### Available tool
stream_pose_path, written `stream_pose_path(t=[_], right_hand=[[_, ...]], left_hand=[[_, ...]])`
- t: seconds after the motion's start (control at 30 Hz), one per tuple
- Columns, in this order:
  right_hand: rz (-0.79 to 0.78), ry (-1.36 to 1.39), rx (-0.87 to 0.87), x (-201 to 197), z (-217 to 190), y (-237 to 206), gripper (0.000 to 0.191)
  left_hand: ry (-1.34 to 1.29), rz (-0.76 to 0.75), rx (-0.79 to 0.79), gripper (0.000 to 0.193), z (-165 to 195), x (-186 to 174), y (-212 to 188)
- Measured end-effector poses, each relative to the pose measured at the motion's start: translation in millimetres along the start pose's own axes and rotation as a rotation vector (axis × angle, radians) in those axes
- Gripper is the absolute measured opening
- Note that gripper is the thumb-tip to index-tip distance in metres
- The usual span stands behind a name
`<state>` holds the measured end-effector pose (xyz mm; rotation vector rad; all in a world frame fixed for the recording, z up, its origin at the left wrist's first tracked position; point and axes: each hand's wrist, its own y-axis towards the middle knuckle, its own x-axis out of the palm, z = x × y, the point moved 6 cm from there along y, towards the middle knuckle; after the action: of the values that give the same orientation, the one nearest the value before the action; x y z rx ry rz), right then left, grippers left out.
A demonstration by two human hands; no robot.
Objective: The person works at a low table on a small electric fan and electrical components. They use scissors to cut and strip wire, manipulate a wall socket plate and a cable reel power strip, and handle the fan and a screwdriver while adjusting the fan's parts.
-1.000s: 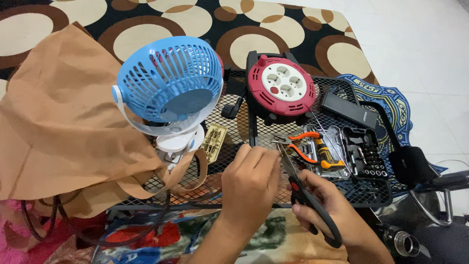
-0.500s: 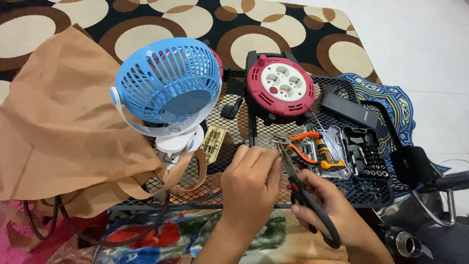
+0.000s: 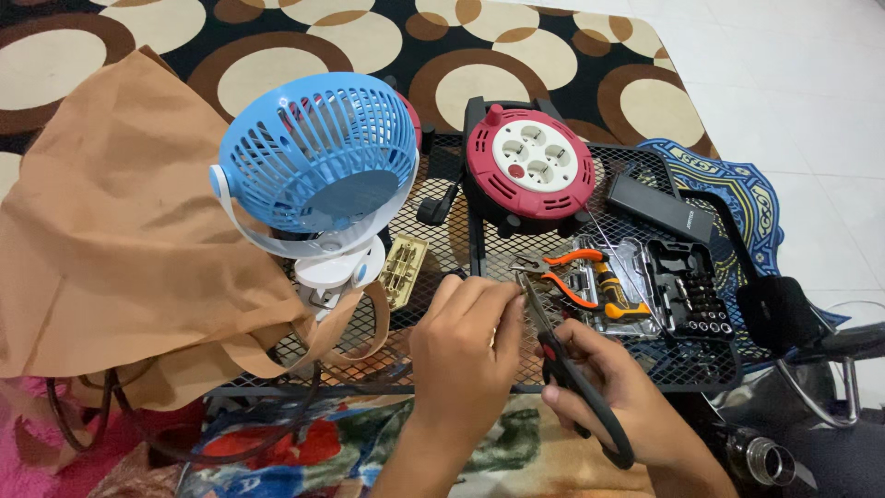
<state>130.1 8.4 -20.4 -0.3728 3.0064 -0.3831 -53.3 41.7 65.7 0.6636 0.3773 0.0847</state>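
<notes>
My right hand (image 3: 616, 391) grips black-handled pliers (image 3: 564, 369), jaws pointing up and left over the black wire mesh rack (image 3: 461, 242). My left hand (image 3: 464, 355) sits right beside the jaws, fingers pinched together at the tip; whatever they pinch is too small to make out. A small blue fan (image 3: 318, 166) on a white base (image 3: 336, 269) stands just to the left of my left hand. A small tan circuit board (image 3: 404, 269) lies on the mesh by the fan base.
A red and black cable reel with sockets (image 3: 529, 164) stands at the back. Orange-handled pliers (image 3: 562, 275) and an open bit set case (image 3: 682, 297) lie to the right. A brown paper bag (image 3: 111, 240) covers the left. A patterned carpet (image 3: 277, 37) lies beyond.
Both hands stay in nearly the same spot over the mesh. The left fingers have shifted slightly at the pliers' tip. The fan and the other things have not moved.
</notes>
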Motion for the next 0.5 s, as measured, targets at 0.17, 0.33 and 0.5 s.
stream_pose_path(t=[0.17, 0.33, 0.5], right_hand=[[-0.012, -0.017, 0.01, 3, -1, 1, 0.029], [-0.062, 0.007, 0.005, 3, -10, -1, 0.027], [-0.009, 0.05, 0.116, 2, -9, -4, 0.034]], left_hand=[[-0.003, -0.02, -0.036, 0.008, -2, -4, 2], [-0.018, -0.047, -0.069, 0.007, 0, -8, 7], [-0.006, -0.069, 0.007, 0.008, 2, -10, 11]])
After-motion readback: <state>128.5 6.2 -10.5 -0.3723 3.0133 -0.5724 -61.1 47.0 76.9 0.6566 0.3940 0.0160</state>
